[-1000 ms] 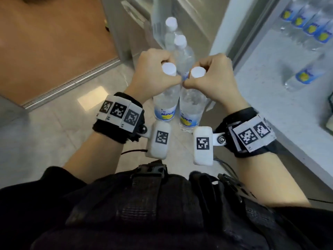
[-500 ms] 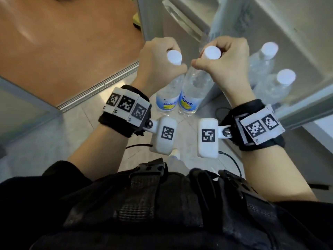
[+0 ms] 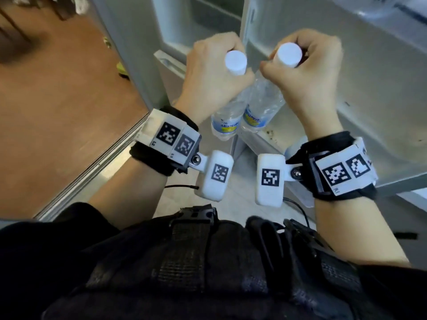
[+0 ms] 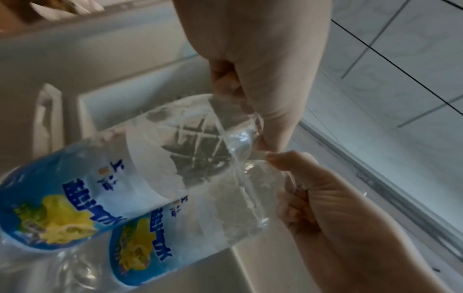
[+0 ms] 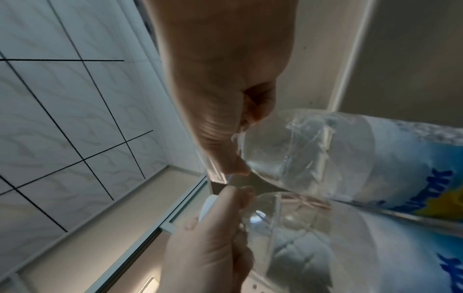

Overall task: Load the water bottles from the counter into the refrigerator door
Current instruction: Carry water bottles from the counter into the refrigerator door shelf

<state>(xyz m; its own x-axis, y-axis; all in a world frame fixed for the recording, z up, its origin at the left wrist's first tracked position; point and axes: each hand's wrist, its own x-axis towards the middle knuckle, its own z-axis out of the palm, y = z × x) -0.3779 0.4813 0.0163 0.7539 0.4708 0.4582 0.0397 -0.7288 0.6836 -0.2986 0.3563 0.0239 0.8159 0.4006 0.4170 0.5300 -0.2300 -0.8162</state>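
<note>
Two clear water bottles with white caps and blue-yellow labels hang side by side in front of the open refrigerator door (image 3: 374, 93). My left hand (image 3: 215, 70) grips the neck of the left bottle (image 3: 225, 121), and my right hand (image 3: 307, 68) grips the neck of the right bottle (image 3: 261, 105). In the left wrist view my left hand (image 4: 253, 75) holds the upper bottle (image 4: 140, 162), with the right hand (image 4: 333, 222) and its bottle (image 4: 208, 222) below. The right wrist view shows my right hand (image 5: 225, 103) on its bottle (image 5: 350, 158), above the left hand (image 5: 208, 253). The bottles' lower ends hang over a white door shelf (image 4: 120, 103).
A brown wooden surface (image 3: 60, 102) fills the left side, bounded by a metal threshold strip (image 3: 97, 172). Pale floor tiles (image 3: 233, 188) lie below the hands. The grey refrigerator edge (image 3: 129, 54) stands behind the left hand. White tiled wall (image 5: 62, 119) shows in the right wrist view.
Both hands have carried their bottles from beside the counter towards the open refrigerator door and risen in the view. The counter and the two shelved bottles have left the view.
</note>
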